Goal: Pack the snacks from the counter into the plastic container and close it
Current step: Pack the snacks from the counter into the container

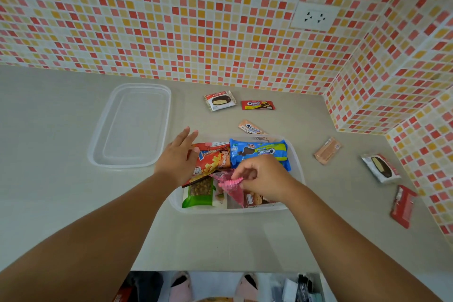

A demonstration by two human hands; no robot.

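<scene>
step: seat pink pack (230, 185) in container (297, 174), mid worktop | R hand (261, 179) fingers pinching it; L hand (177, 155) fingers spread flat on chips bag (212, 160) | tip: lay pack flat, leave room for 6 loose snacks far/right | lid (131, 126) left

Clear plastic container (297, 174), rectangular w/ rounded corners, sits open on counter, partly filled: blue cookie pack (259, 152) across far end, red-orange chip bag (210, 162) at left, green nut pack (203, 191) at near left, pink packet (230, 184) in centre. Clear lid (132, 125) lies flat, apart, to container's left. Loose snacks on counter: choco pie (220, 100) and red cookie pack (257, 105) at far side; peach pack (250, 127) touching container's far rim; peach pack (327, 151), second choco pie (381, 167) and red wafer pack (403, 206) at right.
</scene>
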